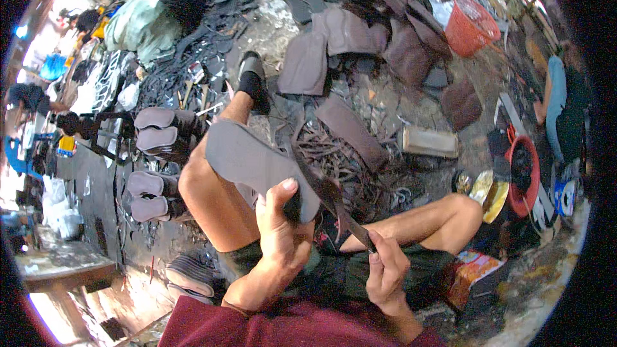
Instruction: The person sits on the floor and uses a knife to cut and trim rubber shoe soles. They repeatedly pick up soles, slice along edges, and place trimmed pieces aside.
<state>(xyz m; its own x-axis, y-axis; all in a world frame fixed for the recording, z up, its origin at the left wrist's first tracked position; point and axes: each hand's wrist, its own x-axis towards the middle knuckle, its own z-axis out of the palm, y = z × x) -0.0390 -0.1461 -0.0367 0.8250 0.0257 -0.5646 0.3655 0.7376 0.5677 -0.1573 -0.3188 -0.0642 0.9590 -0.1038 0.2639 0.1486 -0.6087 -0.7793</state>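
My left hand (281, 231) is closed round the heel end of a grey shoe sole (254, 159), its thumb pressed on the flat face. The sole is held up over my lap, its wide toe end pointing to the upper left. From the sole's right edge a dark brown strip (334, 199) runs down to my right hand (387, 270). The right thumb and fingers pinch the strip's lower end. A small shiny spot shows at those fingertips, too small to make out. Whether the strip is still joined to the sole I cannot tell.
Stacks of grey soles (157, 139) stand left of my knee. Ahead lie brown moulded sheets (305, 64) and a heap of dark offcuts (328, 154). A whetstone-like block (429, 141), a red basket (472, 26) and a red basin (524, 177) are to the right.
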